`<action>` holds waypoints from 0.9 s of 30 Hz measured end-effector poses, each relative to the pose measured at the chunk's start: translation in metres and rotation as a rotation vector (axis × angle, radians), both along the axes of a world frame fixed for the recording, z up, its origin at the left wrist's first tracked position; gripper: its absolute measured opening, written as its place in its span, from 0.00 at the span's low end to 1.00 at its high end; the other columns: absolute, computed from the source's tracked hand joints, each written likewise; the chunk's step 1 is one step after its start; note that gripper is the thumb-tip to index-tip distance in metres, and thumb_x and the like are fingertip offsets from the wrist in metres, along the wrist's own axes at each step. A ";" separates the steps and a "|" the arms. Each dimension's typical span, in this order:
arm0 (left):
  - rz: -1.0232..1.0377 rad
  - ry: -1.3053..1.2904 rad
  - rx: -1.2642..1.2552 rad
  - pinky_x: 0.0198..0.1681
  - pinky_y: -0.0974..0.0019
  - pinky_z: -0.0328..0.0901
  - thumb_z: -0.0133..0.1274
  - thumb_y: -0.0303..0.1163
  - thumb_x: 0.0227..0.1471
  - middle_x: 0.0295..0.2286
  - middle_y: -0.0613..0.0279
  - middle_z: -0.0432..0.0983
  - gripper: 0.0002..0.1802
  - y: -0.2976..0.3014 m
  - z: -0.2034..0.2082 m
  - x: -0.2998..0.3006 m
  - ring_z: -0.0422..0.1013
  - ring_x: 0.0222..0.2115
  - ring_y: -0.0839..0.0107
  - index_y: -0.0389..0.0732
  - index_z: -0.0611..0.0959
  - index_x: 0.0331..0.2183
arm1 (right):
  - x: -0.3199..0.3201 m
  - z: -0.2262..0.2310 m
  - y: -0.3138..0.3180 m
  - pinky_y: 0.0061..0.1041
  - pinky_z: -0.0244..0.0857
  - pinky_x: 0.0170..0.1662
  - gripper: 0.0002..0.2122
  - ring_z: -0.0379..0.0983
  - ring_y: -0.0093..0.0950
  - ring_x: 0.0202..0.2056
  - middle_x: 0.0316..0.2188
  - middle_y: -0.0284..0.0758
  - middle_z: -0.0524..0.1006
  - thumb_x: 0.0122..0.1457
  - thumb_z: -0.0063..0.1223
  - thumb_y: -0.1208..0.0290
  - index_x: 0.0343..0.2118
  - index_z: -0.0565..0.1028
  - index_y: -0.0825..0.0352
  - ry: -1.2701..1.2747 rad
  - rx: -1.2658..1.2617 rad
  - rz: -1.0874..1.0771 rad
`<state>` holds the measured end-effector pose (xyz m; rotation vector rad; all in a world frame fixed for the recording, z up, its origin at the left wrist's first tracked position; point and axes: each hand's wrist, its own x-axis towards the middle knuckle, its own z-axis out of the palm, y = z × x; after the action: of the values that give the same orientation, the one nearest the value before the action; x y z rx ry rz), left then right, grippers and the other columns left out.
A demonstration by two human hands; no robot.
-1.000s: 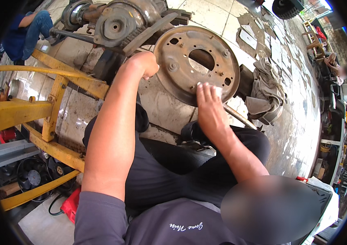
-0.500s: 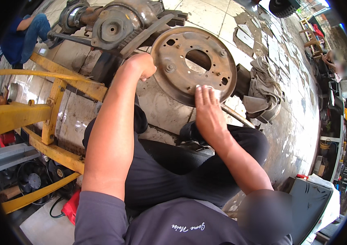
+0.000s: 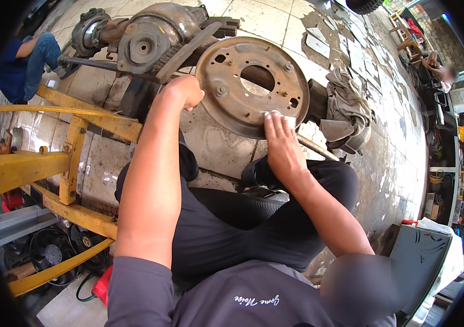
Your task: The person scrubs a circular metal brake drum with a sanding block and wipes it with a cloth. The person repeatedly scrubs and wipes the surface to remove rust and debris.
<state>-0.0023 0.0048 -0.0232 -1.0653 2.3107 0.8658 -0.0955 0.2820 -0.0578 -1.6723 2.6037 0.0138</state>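
A round, rusty brake backing plate [image 3: 232, 106] with a large centre hole, bolts and smaller holes stands tilted in front of me. My left hand [image 3: 186, 91] is closed at its left edge, fingers curled in at the rim. My right hand [image 3: 285, 143] lies with fingers extended and close together against the plate's lower right face, near the rim. A pale patch shows by those fingertips; whether something thin lies under them is hidden. Left of the plate sits a greasy axle housing [image 3: 158, 41] with a round flange.
A yellow steel frame [image 3: 74, 158] stands at my left, with fans [image 3: 52, 253] below it. A grey cloth [image 3: 346, 103] hangs over a part right of the plate. One person [image 3: 30, 65] sits far left, another [image 3: 434, 68] far right. A grey cabinet [image 3: 420, 267] is lower right.
My right fingers have slid a little to the right along the plate's lower rim. My left hand keeps its place at the edge. The whole view has shifted slightly.
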 end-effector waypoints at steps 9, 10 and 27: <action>0.040 -0.021 0.011 0.23 0.61 0.63 0.50 0.40 0.59 0.19 0.56 0.76 0.20 0.000 0.000 0.000 0.66 0.16 0.70 0.32 0.80 0.24 | 0.003 0.003 0.004 0.42 0.49 0.67 0.26 0.54 0.45 0.66 0.65 0.49 0.58 0.60 0.40 0.78 0.63 0.58 0.75 0.006 0.039 0.133; 0.054 -0.025 0.022 0.23 0.61 0.63 0.50 0.40 0.59 0.19 0.57 0.76 0.20 -0.001 -0.002 0.001 0.67 0.17 0.69 0.32 0.80 0.24 | -0.003 0.002 0.002 0.42 0.49 0.67 0.26 0.53 0.45 0.66 0.65 0.49 0.57 0.60 0.39 0.78 0.63 0.58 0.74 0.006 0.049 0.076; 0.030 -0.012 0.015 0.25 0.60 0.65 0.49 0.41 0.59 0.20 0.58 0.77 0.20 0.001 -0.004 0.002 0.68 0.18 0.68 0.33 0.80 0.25 | -0.003 -0.002 0.006 0.40 0.48 0.68 0.27 0.51 0.43 0.67 0.66 0.48 0.57 0.59 0.37 0.79 0.64 0.58 0.71 0.034 0.039 0.062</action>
<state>-0.0001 0.0054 -0.0276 -1.0982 2.2804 0.8846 -0.0980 0.2878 -0.0603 -1.7537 2.5571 0.0949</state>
